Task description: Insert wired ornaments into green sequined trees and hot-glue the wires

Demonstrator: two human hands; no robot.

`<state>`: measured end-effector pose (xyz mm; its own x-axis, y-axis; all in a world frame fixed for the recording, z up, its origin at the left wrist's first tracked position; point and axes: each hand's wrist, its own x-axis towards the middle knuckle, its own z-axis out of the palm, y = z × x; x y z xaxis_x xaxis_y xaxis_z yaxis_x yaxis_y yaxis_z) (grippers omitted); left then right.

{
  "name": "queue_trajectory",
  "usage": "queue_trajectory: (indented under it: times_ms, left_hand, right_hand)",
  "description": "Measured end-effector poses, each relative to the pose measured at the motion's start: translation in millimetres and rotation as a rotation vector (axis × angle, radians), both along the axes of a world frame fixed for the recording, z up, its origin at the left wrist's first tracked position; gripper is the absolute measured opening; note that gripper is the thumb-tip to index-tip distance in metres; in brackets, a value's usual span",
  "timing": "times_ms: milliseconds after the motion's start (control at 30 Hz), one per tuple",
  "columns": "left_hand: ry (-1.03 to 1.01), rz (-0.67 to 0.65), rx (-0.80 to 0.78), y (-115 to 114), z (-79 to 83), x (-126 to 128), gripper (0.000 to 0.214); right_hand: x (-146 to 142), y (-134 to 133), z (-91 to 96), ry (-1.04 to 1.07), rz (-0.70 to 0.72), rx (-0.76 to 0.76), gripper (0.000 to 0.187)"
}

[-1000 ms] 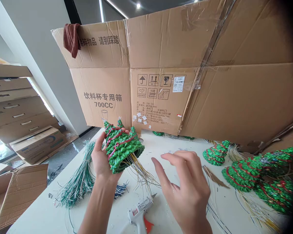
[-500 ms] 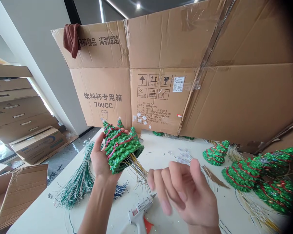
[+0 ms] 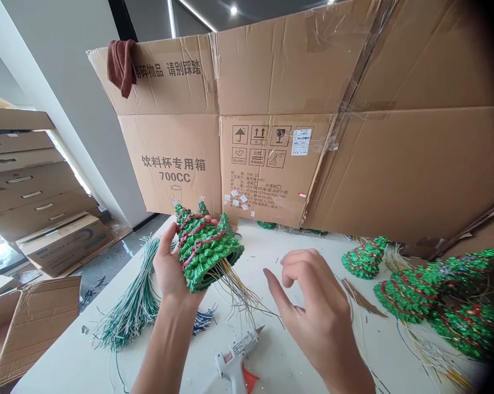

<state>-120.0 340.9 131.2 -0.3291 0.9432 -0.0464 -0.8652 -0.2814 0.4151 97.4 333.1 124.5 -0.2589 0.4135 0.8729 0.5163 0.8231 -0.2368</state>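
A small green Christmas tree (image 3: 206, 243) with a red garland lies tilted in my left hand (image 3: 173, 268), whose fingers wrap behind it. Its open base faces down and right, and a bundle of thin yellow and white wires (image 3: 241, 287) trails out from there. To the right of those wires hovers my right hand (image 3: 312, 298), fingers curved and apart, nothing between them. Below the wires a white hot glue gun (image 3: 234, 358) with an orange trigger rests on the white table (image 3: 288, 366).
A bundle of green-and-white wires (image 3: 136, 301) lies left of my left arm, with short blue wires (image 3: 204, 320) nearby. Several tinsel trees (image 3: 411, 293) sit at the right. Behind the table stands a tall cardboard sheet (image 3: 271, 71); an open carton (image 3: 41, 328) is at lower left.
My right hand has turned from palm-up to back-up, with its thumb now pointing left toward the wires. Some wire ends spread farther right. My left hand and the tree have barely moved.
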Motion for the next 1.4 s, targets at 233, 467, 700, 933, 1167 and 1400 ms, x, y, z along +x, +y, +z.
queue_trajectory:
  times_ms: [233,467,700,933,1167,1400]
  left_hand:
    - [-0.02,-0.007,-0.007,0,1.2,1,0.036]
    - [-0.013,-0.032,0.044,1,-4.0,-2,0.033]
    - [0.001,0.009,0.029,2,-1.8,-2,0.035]
    - [0.011,-0.007,0.022,-1,-2.9,-2,0.035]
    - [0.021,-0.003,0.012,-2,-0.8,-2,0.035]
    - [0.01,-0.018,0.031,-1,-1.3,-2,0.033]
  right_hand:
    - [-7,3,-7.4,0.392,0.115,-0.258,0.032]
    - [-10,-8,4.8,0.699,1.04,-0.804,0.054]
    - [-9,-10,-3.8,0.697,1.56,-1.044,0.074]
    - [28,-22,8.9,-0.021,0.584,-1.018,0.064]
    - [6,-16,3.6,0.203,0.17,-0.593,0.076]
    - [-14,-13,5.0,0.638,0.944,-0.729,0.079]
